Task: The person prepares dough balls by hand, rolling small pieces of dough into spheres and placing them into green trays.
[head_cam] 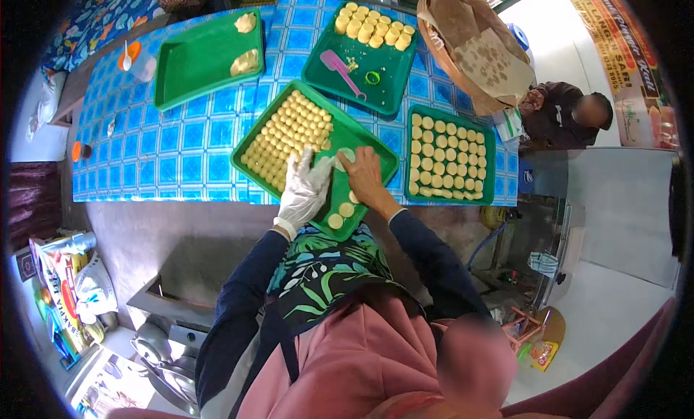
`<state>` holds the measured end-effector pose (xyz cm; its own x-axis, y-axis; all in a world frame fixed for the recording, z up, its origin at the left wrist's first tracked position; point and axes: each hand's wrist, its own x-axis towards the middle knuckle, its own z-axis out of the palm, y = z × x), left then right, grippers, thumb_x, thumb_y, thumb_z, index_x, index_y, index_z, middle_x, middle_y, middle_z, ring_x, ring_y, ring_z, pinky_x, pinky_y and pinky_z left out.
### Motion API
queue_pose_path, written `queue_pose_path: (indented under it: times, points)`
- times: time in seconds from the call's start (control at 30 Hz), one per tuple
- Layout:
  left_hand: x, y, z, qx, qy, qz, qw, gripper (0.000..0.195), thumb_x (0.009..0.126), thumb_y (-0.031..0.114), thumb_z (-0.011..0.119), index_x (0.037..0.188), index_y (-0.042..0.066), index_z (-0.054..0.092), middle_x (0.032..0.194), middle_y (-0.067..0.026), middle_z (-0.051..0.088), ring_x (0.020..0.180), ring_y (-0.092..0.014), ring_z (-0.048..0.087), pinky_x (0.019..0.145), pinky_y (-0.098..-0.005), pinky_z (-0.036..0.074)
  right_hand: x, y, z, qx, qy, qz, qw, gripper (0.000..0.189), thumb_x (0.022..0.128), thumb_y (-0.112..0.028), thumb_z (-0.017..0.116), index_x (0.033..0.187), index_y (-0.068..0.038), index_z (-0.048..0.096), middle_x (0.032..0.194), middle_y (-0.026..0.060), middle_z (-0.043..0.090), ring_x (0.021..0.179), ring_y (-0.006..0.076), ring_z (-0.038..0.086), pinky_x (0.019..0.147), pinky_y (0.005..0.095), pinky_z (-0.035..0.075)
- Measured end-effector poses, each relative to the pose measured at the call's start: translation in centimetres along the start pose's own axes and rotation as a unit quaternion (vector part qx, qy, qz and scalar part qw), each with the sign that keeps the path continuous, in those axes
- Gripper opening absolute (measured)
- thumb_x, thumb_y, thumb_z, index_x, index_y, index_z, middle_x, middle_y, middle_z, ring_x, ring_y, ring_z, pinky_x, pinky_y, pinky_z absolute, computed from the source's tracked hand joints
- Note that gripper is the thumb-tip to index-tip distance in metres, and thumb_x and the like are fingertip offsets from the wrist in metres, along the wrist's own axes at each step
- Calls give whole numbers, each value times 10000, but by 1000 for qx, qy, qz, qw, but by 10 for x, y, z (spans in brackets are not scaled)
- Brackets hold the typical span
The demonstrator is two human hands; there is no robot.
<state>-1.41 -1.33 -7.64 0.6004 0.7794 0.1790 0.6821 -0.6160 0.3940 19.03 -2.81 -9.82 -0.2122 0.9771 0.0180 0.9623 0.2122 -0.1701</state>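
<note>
A green tray [374, 135] lies at an angle in front of me, overhanging the table's near edge. Rows of small pale dough balls [287, 131] fill its left side. My left hand [306, 187], in a clear plastic glove, reaches over the nearest balls with its fingers apart and nothing visible in them. Bare, my right hand [365, 174] grips a translucent round piece [345, 158] against the tray's bare floor; whether it is a ring or a disc I cannot tell. Flattened dough rounds [335, 221] lie in the tray's near corner, one partly under my right hand.
Right of me stands a green tray of flat rounds [447, 154]. Behind, another tray [331, 91] holds taller dough cylinders [374, 26], a pink spatula [341, 72] and a green ring [372, 78]. Far left, a tray [203, 61] bears two dough lumps [245, 62]. A person [564, 115] sits at right.
</note>
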Motion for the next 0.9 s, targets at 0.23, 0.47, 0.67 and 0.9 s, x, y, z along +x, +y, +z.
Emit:
queue_pose_path:
  times: [0.23, 0.47, 0.67, 0.9]
  points:
    - [-32, 8, 3, -79, 96, -60, 990, 528, 843, -34, 629, 1345, 122, 574, 1231, -105, 681, 1410, -382, 444, 1194, -642, 272, -2, -8, -2, -6, 33, -40, 999, 501, 860, -45, 577, 1350, -120, 647, 1020, 172, 540, 972, 344, 494, 783, 459, 409]
    - [-35, 5, 14, -66, 126, -49, 989, 507, 864, -13, 640, 1346, 135, 591, 1257, -72, 680, 1436, -364, 425, 1189, -663, 264, -3, -16, 0, -60, 72, -105, 990, 450, 854, -52, 590, 1287, -129, 688, 1035, 162, 541, 991, 338, 496, 785, 451, 410]
    - [-9, 30, 10, 33, 5, -64, 997, 475, 970, 188, 611, 1408, 30, 516, 1490, -151, 475, 1485, -540, 233, 1175, -716, 234, -20, -1, -17, 33, 69, -9, 997, 514, 797, -48, 632, 1305, -118, 669, 999, 155, 523, 995, 345, 492, 789, 449, 402]
    - [11, 46, 22, 146, -100, 6, 984, 745, 1043, 536, 457, 1626, 97, 308, 1708, -85, 236, 1523, -501, 220, 1218, -641, 186, -26, 29, -16, 29, -26, -36, 999, 442, 753, -31, 646, 1171, -142, 741, 1019, 143, 528, 1023, 358, 481, 797, 463, 400]
